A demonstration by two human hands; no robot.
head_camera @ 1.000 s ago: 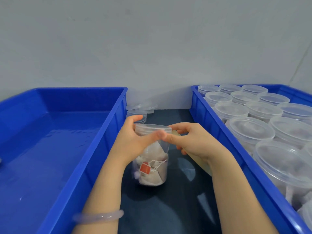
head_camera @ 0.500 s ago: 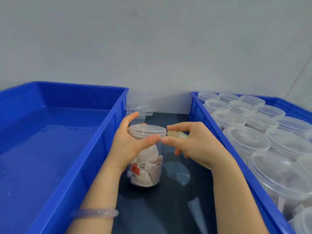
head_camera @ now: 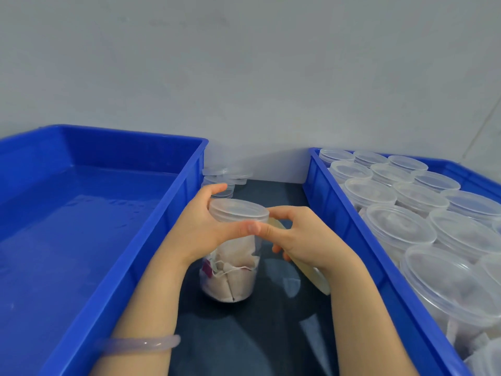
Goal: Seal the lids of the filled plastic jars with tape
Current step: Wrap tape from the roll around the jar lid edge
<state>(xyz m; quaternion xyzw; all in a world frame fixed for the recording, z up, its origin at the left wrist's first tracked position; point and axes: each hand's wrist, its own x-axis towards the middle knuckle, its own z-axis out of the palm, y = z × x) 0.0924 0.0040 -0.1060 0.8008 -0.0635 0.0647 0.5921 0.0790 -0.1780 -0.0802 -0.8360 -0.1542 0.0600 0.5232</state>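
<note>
Barely begun, I judge: left hand (head_camera: 200,229) grips the clear teabag-filled plastic jar (head_camera: 233,278), right hand (head_camera: 306,240) clutches a yellowish tape roll (head_camera: 321,280) beside its lid (head_camera: 238,210), crated lidded jars (head_camera: 398,226) waiting.

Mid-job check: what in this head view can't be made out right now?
Head view only:
- Whether the jar is taped yet: a clear strip would be too thin to show.
- Tape roll: mostly hidden under the right hand.
- The jar's left side: covered by the left hand.
- Spare lids: partly behind the left hand.
- Filled jars at right: cut off by the frame edge.
</note>
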